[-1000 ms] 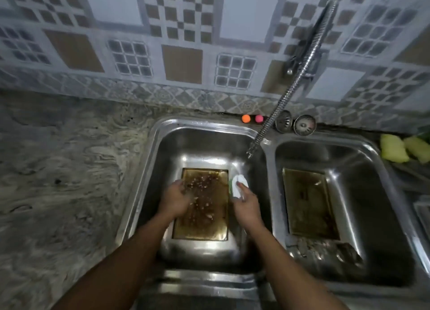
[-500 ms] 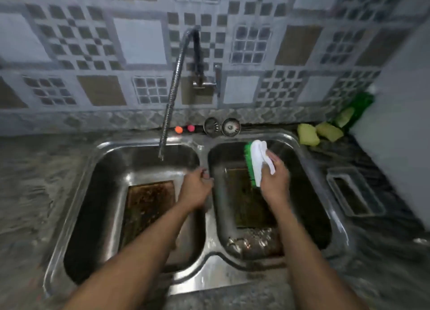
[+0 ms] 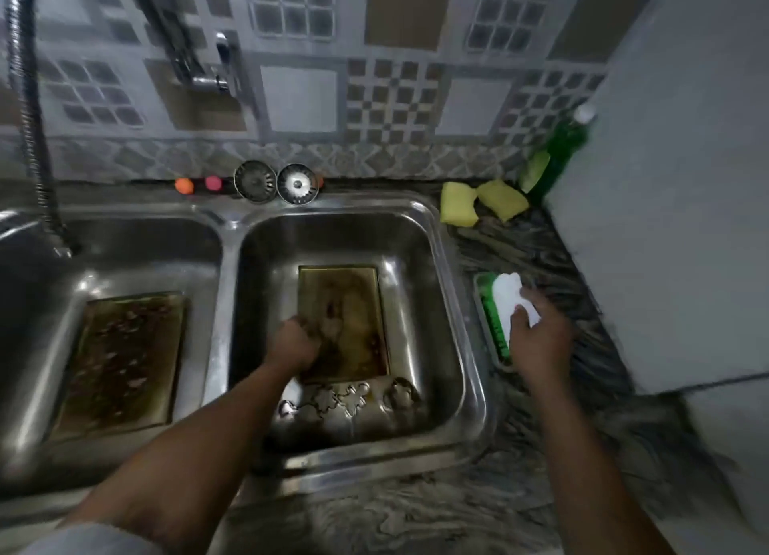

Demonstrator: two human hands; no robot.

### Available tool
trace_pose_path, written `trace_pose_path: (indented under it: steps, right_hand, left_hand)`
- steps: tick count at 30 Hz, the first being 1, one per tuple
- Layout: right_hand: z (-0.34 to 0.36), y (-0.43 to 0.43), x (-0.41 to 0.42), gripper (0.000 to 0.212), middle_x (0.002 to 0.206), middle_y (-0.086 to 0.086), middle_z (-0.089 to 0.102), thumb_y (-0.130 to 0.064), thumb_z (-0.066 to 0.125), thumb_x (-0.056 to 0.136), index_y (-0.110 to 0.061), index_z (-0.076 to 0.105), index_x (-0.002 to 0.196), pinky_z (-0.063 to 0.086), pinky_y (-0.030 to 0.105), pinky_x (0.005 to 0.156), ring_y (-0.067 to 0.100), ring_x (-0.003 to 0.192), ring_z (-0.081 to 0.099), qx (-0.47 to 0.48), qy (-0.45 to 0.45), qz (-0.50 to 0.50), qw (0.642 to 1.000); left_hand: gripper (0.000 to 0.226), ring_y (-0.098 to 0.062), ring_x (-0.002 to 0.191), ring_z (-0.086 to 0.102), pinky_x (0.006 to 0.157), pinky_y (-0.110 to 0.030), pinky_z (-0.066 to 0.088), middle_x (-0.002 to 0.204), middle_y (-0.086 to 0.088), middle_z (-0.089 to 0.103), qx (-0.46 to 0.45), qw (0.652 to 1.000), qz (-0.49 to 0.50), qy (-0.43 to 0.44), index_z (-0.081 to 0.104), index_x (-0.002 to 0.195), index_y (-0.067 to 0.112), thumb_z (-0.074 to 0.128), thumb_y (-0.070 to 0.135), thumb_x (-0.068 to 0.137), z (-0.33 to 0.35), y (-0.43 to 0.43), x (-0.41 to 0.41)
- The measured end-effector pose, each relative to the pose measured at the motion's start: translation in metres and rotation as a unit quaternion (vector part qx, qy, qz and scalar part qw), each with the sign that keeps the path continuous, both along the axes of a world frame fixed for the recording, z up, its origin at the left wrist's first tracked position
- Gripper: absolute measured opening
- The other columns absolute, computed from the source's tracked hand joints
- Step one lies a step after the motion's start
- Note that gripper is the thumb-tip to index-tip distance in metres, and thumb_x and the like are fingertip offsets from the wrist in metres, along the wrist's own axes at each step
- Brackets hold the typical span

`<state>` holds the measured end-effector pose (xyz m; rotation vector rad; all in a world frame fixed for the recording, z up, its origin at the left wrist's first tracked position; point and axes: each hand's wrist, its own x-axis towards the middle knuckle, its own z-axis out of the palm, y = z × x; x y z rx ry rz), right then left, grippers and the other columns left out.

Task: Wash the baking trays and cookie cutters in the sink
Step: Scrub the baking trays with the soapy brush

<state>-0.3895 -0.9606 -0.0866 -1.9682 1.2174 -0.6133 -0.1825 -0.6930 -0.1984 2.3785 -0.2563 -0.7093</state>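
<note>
Dirty baking tray (image 3: 120, 363) flat in left basin (image 3: 137, 254), second baking tray (image 3: 345, 300) in right basin (image 3: 420, 304), my left hand (image 3: 293, 344) curled on its edge, probably gripping, cookie cutters (image 3: 345, 400) beside it, my right hand (image 3: 541, 340) clasping the brush (image 3: 505, 298) over a counter dish (image 3: 478, 282)

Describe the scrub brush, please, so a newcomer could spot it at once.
Start at the double steel sink and look at the counter beside its right basin. There the right hand holds the brush at a small dish; its white back and green bristles set it apart from the yellow sponges behind.
</note>
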Motion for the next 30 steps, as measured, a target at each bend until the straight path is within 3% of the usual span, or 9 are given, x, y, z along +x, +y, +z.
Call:
trace_pose_path:
  steps: [3,6,10,16,20,23,26,30]
  right_hand:
    - [-0.009,-0.01,-0.001,0.03,0.134,0.007,0.061,-0.02,0.056,0.097,-0.021,0.065,0.125,0.045,0.034,0.099,0.027,0.12,0.057,0.008,0.035,0.013,0.999]
    - [-0.014,-0.013,-0.002,0.033,0.132,0.009,0.062,-0.018,0.056,0.097,-0.016,0.065,0.128,0.043,0.028,0.095,0.028,0.12,0.058,-0.009,0.058,0.035,0.998]
    - [-0.021,-0.019,-0.002,0.032,0.126,0.014,0.065,-0.017,0.055,0.098,-0.014,0.066,0.128,0.047,0.035,0.093,0.032,0.115,0.061,-0.018,0.049,0.029,0.998]
    - [-0.032,-0.032,-0.007,0.031,0.122,0.01,0.068,-0.03,0.055,0.096,-0.03,0.066,0.126,0.056,0.044,0.086,0.032,0.108,0.065,-0.047,0.065,-0.004,0.997]
    - [-0.039,-0.03,0.0,0.032,0.123,0.007,0.067,-0.033,0.055,0.096,-0.032,0.066,0.126,0.055,0.043,0.085,0.031,0.108,0.064,-0.04,0.073,-0.019,0.996]
    - [-0.042,-0.032,-0.002,0.032,0.123,0.007,0.068,-0.035,0.055,0.095,-0.033,0.066,0.125,0.055,0.043,0.084,0.031,0.107,0.065,-0.039,0.082,-0.029,0.995]
    - [-0.045,-0.034,-0.001,0.032,0.124,0.007,0.067,-0.035,0.055,0.095,-0.033,0.065,0.125,0.056,0.045,0.085,0.031,0.107,0.065,-0.039,0.078,-0.026,0.996]
    - [-0.046,-0.03,0.0,0.033,0.125,0.007,0.067,-0.036,0.053,0.096,-0.032,0.064,0.126,0.057,0.047,0.083,0.03,0.107,0.066,-0.032,0.075,-0.01,0.997]
  left_hand:
    - [0.032,-0.037,0.103,0.066,0.09,-0.041,0.053,0.111,-0.021,0.07,0.034,0.999,-0.025,-0.001,0.07,0.109,0.001,0.068,0.027,0.092,-0.006,-0.008,-0.007]
    - [0.032,-0.032,0.097,0.066,0.084,-0.037,0.054,0.107,-0.013,0.069,0.072,0.997,-0.031,-0.007,0.068,0.105,0.008,0.067,0.036,0.091,-0.011,-0.012,-0.009]
    - [0.028,-0.032,0.094,0.067,0.083,-0.04,0.056,0.104,-0.013,0.07,0.118,0.992,-0.034,-0.041,0.067,0.107,0.012,0.065,0.034,0.089,-0.024,-0.019,-0.003]
    - [0.027,-0.031,0.101,0.065,0.089,-0.035,0.05,0.115,-0.013,0.065,0.155,0.987,-0.027,-0.017,0.062,0.109,0.014,0.054,0.023,0.085,-0.049,-0.025,0.014]
    - [0.03,-0.037,0.103,0.063,0.082,-0.041,0.051,0.112,-0.017,0.061,0.117,0.992,0.033,-0.028,0.056,0.118,0.013,0.058,0.009,0.088,-0.035,-0.027,0.016]
    - [0.032,-0.041,0.099,0.064,0.079,-0.044,0.053,0.109,-0.017,0.063,0.094,0.994,0.021,-0.05,0.051,0.12,0.016,0.058,0.013,0.089,-0.035,-0.027,0.01]
    - [0.039,-0.036,0.095,0.066,0.077,-0.04,0.052,0.101,-0.01,0.065,0.045,0.998,0.018,-0.035,0.049,0.126,0.02,0.062,0.016,0.09,-0.029,-0.027,0.01]
    - [0.062,-0.023,0.106,0.063,0.09,-0.033,0.053,0.117,-0.004,0.064,-0.041,0.999,0.005,0.015,0.048,0.138,0.021,0.071,0.003,0.082,-0.024,-0.02,0.012]
